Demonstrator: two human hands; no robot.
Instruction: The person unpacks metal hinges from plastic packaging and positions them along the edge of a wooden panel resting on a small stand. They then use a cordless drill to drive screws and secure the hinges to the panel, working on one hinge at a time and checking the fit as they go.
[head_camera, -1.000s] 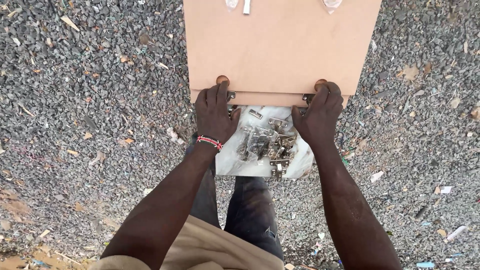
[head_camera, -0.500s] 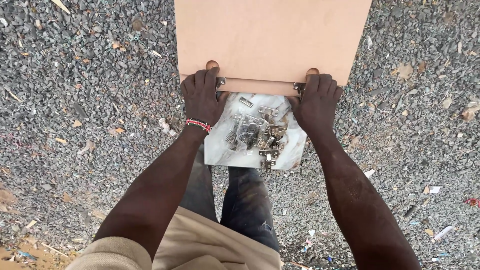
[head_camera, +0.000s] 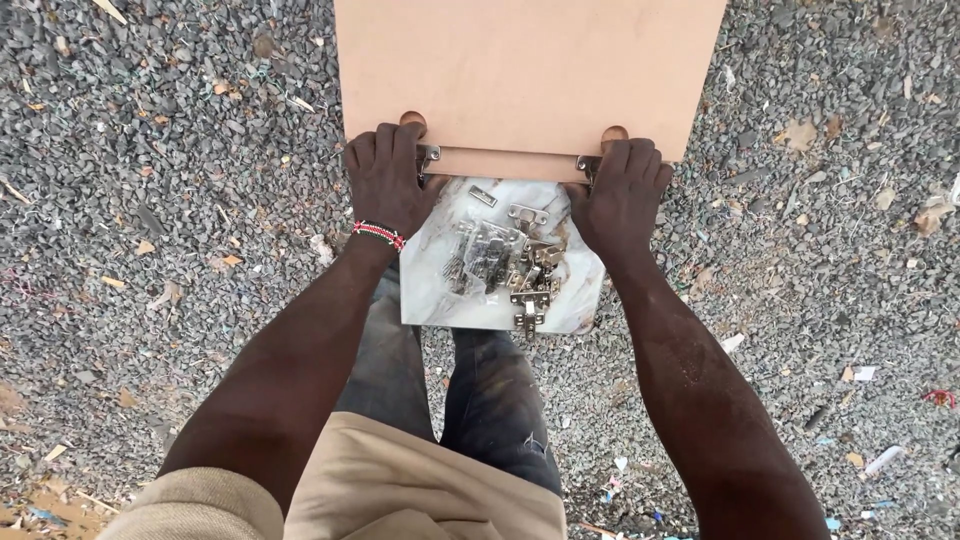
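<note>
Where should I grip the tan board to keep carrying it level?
Grip the tan board at its near edge, by the two corners, coming from below and behind, as the left hand and right hand do now: thumbs on top, fingers under, just outside the metal hinges piled on the marbled panel.

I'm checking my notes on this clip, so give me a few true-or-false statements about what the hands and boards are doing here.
1. Both hands grip the near edge of the tan board. True: the left hand and right hand each hold it, thumbs on top.
2. The metal hinges lie on a marble-patterned panel. True.
3. The ground is smooth concrete. False: it is loose grey gravel with litter.
4. The beaded wristband is on the right wrist. False: it is on the left.
5. Only one hinge is there. False: several are piled together.
</note>
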